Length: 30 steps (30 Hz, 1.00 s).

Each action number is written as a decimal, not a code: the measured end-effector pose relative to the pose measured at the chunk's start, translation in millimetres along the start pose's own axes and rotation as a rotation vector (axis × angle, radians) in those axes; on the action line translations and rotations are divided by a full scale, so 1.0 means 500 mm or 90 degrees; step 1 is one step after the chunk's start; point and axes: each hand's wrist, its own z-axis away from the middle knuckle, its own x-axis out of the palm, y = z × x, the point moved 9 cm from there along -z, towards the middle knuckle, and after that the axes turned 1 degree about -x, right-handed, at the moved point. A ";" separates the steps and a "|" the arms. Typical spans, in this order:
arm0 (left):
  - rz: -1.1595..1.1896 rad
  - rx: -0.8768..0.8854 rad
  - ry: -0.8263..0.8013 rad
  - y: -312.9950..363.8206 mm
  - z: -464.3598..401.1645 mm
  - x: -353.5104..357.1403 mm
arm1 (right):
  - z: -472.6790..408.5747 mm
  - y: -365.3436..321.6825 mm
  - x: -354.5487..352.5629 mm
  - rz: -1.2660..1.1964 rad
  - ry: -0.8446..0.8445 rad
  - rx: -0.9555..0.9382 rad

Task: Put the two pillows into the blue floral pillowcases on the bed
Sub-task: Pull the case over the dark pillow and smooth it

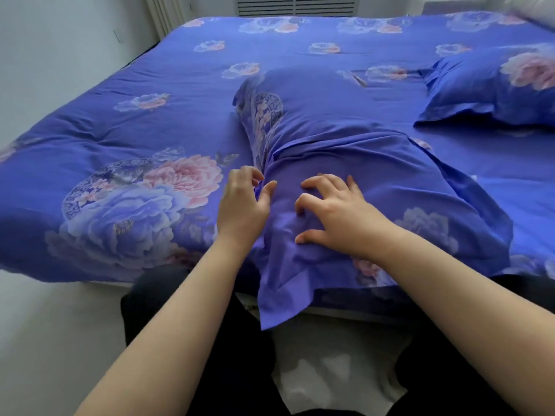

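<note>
Bed [300, 37]: covered in blue floral bedding
Finished pillow [492, 88]: far right on the bed; fully cased
Second pillow [345, 139]: at the near edge, inside its pillowcase; loose open end [279, 295] hanging over the edge
Left hand [243, 202]: fingers pinching bunched fabric at the pillow's left side
Right hand [333, 211]: fingers spread and bent, pressing the top; gripping nothing
Progress: one done; the second likely needs only settling and straightening

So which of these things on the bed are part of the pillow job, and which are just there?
Part of the job:
- near pillow in its blue floral case, at the bed's edge
- left hand, pinching the case's fabric
- right hand, fingers curled on the case
- second cased pillow, far right

Just there:
- floral bedspread
- radiator grille
</note>
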 end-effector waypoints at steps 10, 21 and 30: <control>0.119 -0.086 -0.059 -0.016 0.172 -0.006 | 0.020 -0.038 -0.042 -0.096 0.201 -0.043; -0.007 0.045 -0.032 0.024 0.159 -0.016 | 0.013 -0.042 -0.046 -0.117 0.160 0.043; 0.119 -0.050 -0.249 0.033 0.086 0.038 | 0.031 -0.040 -0.014 -0.024 0.173 0.089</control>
